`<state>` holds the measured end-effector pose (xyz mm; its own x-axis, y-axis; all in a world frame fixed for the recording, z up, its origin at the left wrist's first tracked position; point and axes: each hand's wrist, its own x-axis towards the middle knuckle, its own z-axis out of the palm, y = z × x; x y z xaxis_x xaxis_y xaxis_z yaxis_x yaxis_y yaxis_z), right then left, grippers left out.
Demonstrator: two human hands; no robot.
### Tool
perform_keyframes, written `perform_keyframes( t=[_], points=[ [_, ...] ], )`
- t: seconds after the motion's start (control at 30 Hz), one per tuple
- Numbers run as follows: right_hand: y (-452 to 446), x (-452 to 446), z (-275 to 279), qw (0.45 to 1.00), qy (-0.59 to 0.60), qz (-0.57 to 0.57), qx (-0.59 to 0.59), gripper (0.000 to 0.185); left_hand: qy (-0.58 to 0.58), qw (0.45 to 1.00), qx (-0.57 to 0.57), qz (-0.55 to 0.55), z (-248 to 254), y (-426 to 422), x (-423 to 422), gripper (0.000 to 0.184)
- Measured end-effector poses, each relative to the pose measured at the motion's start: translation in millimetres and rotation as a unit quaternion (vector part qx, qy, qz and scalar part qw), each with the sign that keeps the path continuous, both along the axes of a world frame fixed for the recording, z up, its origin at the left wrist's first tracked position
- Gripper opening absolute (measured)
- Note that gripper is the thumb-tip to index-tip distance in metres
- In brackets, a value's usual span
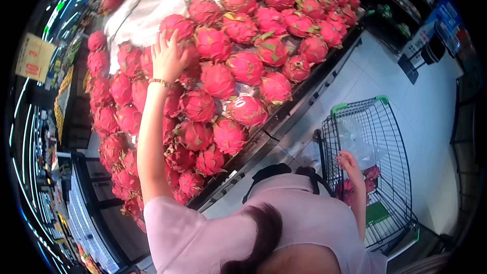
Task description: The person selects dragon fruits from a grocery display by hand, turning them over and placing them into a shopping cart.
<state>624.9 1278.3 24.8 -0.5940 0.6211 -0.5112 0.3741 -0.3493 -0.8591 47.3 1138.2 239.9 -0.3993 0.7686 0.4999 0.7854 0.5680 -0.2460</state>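
Observation:
My left hand (pixel 168 60) reaches out over a large heap of pink-red dragon fruit (pixel 218 80), its fingers spread. The palm appears to rest on one dragon fruit (pixel 188 55) partly covered by the hand, but no grip shows. Just beyond the fingertips lies another dragon fruit (pixel 176 24). My right hand (pixel 349 164) hangs low over a wire shopping cart (pixel 395 142) with loosely bent fingers slightly apart and nothing visible in them. Beside it in the cart are a clear plastic bag (pixel 355 134) and several dragon fruit (pixel 346 191), partly hidden by the forearm.
White sheeting (pixel 147 10) shows at the back of the display. The stand's dark edge (pixel 284 114) runs diagonally between the fruit and the tiled floor (pixel 368 71). A yellow price sign (pixel 34 58) hangs at left, and a scale-like device (pixel 431 50) stands at upper right.

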Motion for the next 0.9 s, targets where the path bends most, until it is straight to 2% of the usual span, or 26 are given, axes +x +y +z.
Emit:
perform_keyframes(
  t=[0.03,0.1,0.13,0.17,0.23,0.3,0.33,0.37,0.47,0.53,0.57,0.6,0.7,0.77,0.8,0.9],
  points=[
    [7.8,10.7,-6.6,1.000,0.006,-0.020,0.004,0.030,-0.004,0.999,-0.013,-0.039,-2.0,14.6,22.7,0.063],
    [29.0,38.5,-25.0,0.998,-0.032,-0.041,0.027,0.030,-0.089,0.987,-0.053,-0.120,-2.3,45.7,75.4,0.062],
    [39.2,57.7,-43.6,0.995,-0.049,-0.055,0.061,0.030,-0.121,0.973,-0.108,-0.165,-0.6,61.4,105.9,0.060],
    [49.6,80.7,-58.8,0.991,-0.069,-0.066,0.093,0.030,-0.149,0.952,-0.164,-0.209,-0.6,77.9,134.4,0.059],
    [65.0,115.0,-60.4,0.979,-0.141,-0.119,0.086,0.033,-0.324,0.885,-0.215,-0.255,-15.1,116.6,191.7,0.057],
    [78.5,161.4,-105.6,0.975,-0.148,-0.161,0.047,0.033,-0.409,0.846,-0.206,-0.274,-46.0,157.9,252.0,0.058],
    [77.2,184.8,-121.7,0.968,-0.179,-0.164,0.061,0.033,-0.353,0.845,-0.216,-0.338,-66.5,180.6,278.1,0.056],
    [71.0,206.7,-136.5,0.961,-0.209,-0.165,0.075,0.033,-0.378,0.831,-0.215,-0.347,-100.4,198.1,303.9,0.056],
    [56.1,275.7,-222.0,0.944,-0.293,-0.155,0.004,0.034,-0.377,0.810,-0.262,-0.364,-189.6,226.9,395.3,0.059],
    [42.8,303.0,-243.0,0.913,-0.358,-0.198,-0.008,0.034,-0.410,0.779,-0.255,-0.400,-235.6,232.9,462.0,0.061],
    [38.2,314.6,-249.8,0.895,-0.390,-0.218,-0.014,0.034,-0.391,0.779,-0.283,-0.401,-257.7,234.7,490.1,0.062],
    [36.5,324.9,-255.6,0.883,-0.417,-0.216,-0.018,0.037,-0.369,0.757,-0.333,-0.423,-283.7,226.1,504.5,0.062],
    [47.8,335.8,-242.7,0.826,-0.477,-0.299,0.022,0.039,-0.328,0.709,-0.448,-0.435,-314.2,214.7,523.8,0.064],
    [55.2,347.2,-257.9,0.783,-0.525,-0.331,0.040,0.038,-0.285,0.693,-0.505,-0.430,-320.7,217.6,524.2,0.067],
    [62.8,352.3,-267.6,0.763,-0.545,-0.343,0.052,0.038,-0.289,0.694,-0.514,-0.413,-317.0,222.1,527.5,0.063],
    [91.1,367.6,-277.1,0.749,-0.535,-0.332,0.208,0.032,-0.314,0.696,-0.526,-0.374,-311.8,250.3,541.4,0.046]
  ],
)
